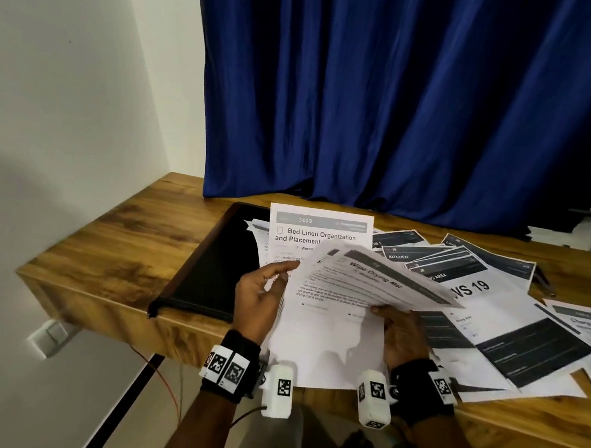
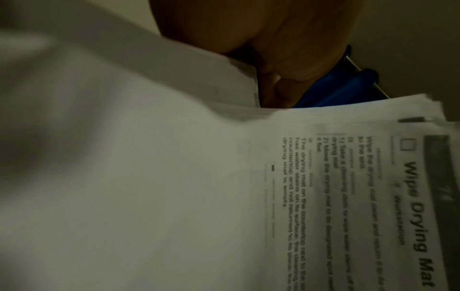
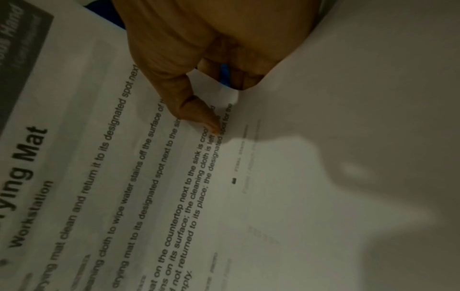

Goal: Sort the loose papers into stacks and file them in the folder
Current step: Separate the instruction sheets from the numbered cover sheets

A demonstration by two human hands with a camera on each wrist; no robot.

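Papers (image 1: 344, 302) being held in both hands above the wooden surface (image 1: 108, 255).

The left hand (image 1: 260, 298) is gripping the left edge of the bundle, and the right hand (image 1: 401, 331) is pinching the top sheets, headed "Wipe Drying Mat", with the thumb (image 3: 199, 114) pressing on the text. Beyond them, the black folder (image 1: 217, 263) is lying open at the left, more loose sheets (image 1: 492, 281) are spreading at the right, and a blue curtain (image 1: 409, 97) is hanging behind.

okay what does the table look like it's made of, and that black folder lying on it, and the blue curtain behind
The table: wood or wood-look laminate, with brown grain and a slight sheen; which one I cannot tell. The black folder: a smooth, glossy cover, likely plastic or faux leather, since it reflects light. The blue curtain: woven fabric with a soft satin-like shine, hanging in deep vertical folds.
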